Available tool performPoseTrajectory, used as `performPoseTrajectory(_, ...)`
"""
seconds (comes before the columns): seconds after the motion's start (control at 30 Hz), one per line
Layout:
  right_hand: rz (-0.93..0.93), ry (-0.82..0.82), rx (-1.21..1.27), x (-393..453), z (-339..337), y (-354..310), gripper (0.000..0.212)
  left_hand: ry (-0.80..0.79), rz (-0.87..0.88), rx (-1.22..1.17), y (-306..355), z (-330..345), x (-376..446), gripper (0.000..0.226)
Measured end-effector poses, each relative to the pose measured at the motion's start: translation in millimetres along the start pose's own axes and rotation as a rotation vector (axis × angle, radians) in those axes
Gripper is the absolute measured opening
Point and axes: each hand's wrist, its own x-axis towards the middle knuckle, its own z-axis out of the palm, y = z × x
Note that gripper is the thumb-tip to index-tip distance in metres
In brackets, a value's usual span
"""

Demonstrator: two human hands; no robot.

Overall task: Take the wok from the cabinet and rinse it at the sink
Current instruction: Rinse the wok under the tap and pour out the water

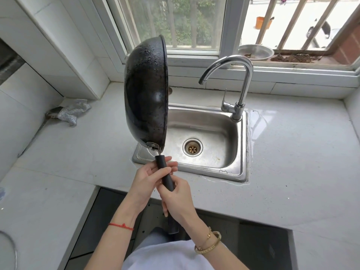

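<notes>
The black wok [146, 94] stands on edge over the left rim of the steel sink [231, 145], its blackened underside facing left toward me and its open side turned to the tap. Both hands hold its long black handle. My left hand [150, 178] wraps the upper part with loose fingers just below the metal bracket. My right hand [177, 201] grips lower down. The chrome tap [239, 82] curves over the basin, and no water runs from it.
A crumpled silvery scouring cloth [72, 112] lies on the white counter at the left, near the wall. A metal bowl [255, 51] sits on the window sill behind the tap. Water is spilled on the counter right of the sink.
</notes>
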Motion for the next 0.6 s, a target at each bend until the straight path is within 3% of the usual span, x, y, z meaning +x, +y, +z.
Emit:
performPoseTrajectory(0.17,-0.048,0.059,-0.090,8,1,2,0.020,-0.002,-0.038,-0.012,4,0,7,0.035)
performPoseTrajectory(0.37,-0.164,0.155,-0.313,14,10,11,0.014,0.142,-0.023,0.096,-4,-7,8,0.028)
performPoseTrajectory(0.43,-0.197,0.172,-0.333,12,20,13,0.006,0.123,-0.013,0.062,-7,-16,7,0.028)
performPoseTrajectory(0.6,-0.203,0.186,-0.359,3,47,8,0.013,0.020,0.015,-0.097,-8,-48,-5,0.024)
